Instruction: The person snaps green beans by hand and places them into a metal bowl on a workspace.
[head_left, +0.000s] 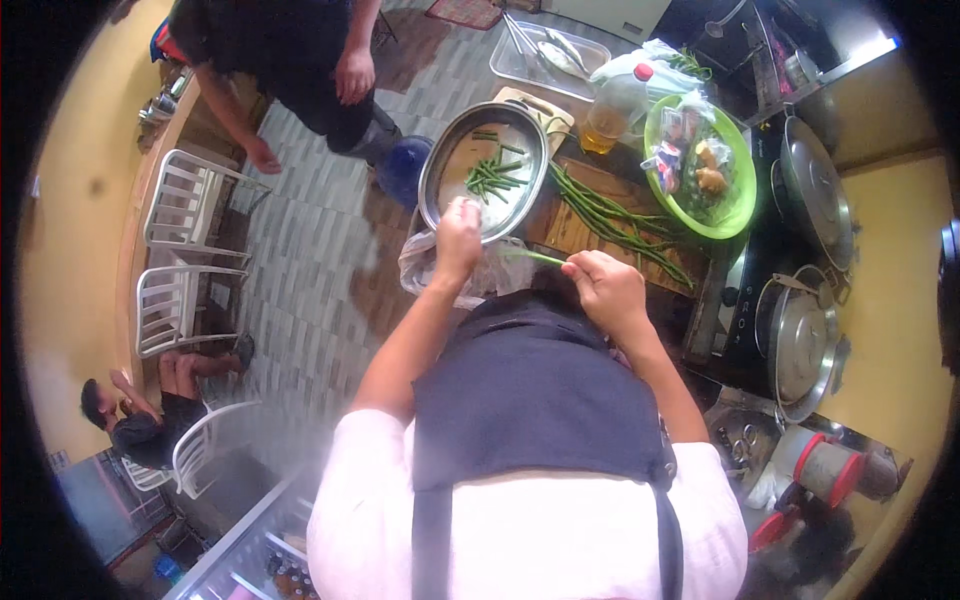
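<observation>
My left hand (459, 236) is at the near rim of an oval metal pan (517, 217), fingers drawn together; whether they hold something is unclear. Cut green bean pieces (491, 176) lie in the pan. Over to the right, my right hand (606, 289) pinches a thin green length (544, 257), which looks like a long bean and points toward my left hand. Whole long beans (607, 217) lie in a loose bundle on a wooden board (574, 232) beyond my right hand. A clear plastic bag (420, 266) sits below the pan, partly hidden by my left forearm.
A light green basin (739, 210) holds ginger and packets. Near it stands a bottle (604, 124) with amber liquid. Fish lie on a metal tray (499, 64). Lidded pots (806, 337) sit on the stove at right. A person (285, 67) stands across; another (150, 427) sits lower left.
</observation>
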